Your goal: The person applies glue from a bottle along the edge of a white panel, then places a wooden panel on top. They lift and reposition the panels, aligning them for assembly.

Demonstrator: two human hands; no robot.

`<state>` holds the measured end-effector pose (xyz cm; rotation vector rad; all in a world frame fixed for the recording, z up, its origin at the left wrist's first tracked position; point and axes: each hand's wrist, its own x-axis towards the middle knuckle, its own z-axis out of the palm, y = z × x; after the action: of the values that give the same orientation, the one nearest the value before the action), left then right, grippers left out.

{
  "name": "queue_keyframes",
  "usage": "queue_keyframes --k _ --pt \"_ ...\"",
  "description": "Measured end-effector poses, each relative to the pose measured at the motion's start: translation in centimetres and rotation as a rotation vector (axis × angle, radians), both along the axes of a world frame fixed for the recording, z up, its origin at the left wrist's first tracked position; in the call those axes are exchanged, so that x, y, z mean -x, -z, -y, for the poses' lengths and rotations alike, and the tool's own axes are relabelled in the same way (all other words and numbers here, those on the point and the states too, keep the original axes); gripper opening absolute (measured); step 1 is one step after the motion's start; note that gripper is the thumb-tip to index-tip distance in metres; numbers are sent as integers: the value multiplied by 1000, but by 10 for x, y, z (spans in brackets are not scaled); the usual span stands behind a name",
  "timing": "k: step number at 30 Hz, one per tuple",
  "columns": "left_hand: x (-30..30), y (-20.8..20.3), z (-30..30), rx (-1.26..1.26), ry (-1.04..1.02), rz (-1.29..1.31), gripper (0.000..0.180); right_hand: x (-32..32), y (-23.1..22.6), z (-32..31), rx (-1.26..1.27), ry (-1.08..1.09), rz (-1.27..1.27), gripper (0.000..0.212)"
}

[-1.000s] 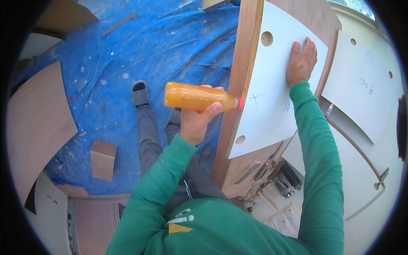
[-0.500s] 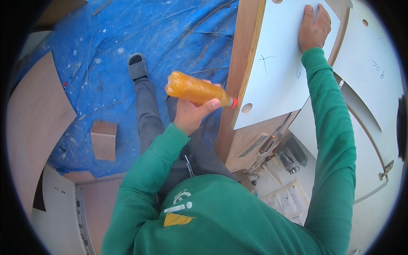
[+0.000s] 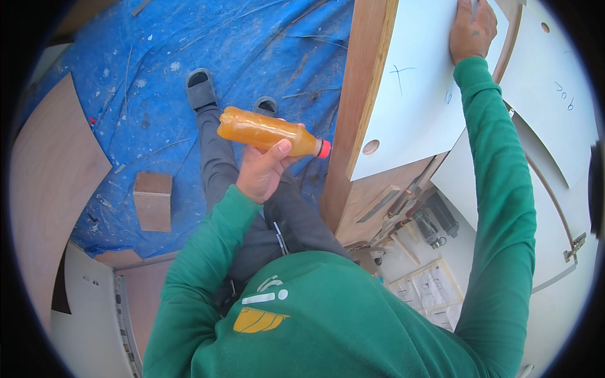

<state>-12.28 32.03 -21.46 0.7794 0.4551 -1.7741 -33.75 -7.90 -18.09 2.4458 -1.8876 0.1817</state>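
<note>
My left hand [image 3: 259, 174] is wrapped round a clear plastic bottle [image 3: 258, 130] of amber contents. The bottle is tilted nearly on its side, and its red cap [image 3: 324, 149] points right, a little short of the wooden edge of the bench. On the right, a white panel [image 3: 413, 116] with a round hole near its near corner and pen marks lies on that wooden-sided bench [image 3: 360, 75]. At the panel's far end rests my right hand [image 3: 472, 34], palm down with fingers extended; the fingertips are partly cut off by the picture's upper edge.
A blue tarp [image 3: 157, 82] covers the floor, with a wooden block [image 3: 153, 201] on it. A curved wooden sheet [image 3: 57, 189] stands at left. Hand tools [image 3: 403, 201] and a paper drawing [image 3: 432, 290] lie below the panel. More white panels [image 3: 548, 94] are at far right.
The bottle in my left hand has moved left, away from the bench edge, and its cap end sits farther from the panel. My right hand has slid slightly farther along the panel.
</note>
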Motion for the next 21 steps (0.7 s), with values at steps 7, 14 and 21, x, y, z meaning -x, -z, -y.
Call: queue_keyframes --k 7,14,21 --pt "25 -12 -3 -72 -73 -143 49 2 4 2 26 -35 -18 68" --pt "42 -32 -15 -79 -115 -77 54 2 14 8 124 -59 -48 71" --pt "47 -62 -30 88 -98 469 64 -3 7 5 78 -6 -57 77"
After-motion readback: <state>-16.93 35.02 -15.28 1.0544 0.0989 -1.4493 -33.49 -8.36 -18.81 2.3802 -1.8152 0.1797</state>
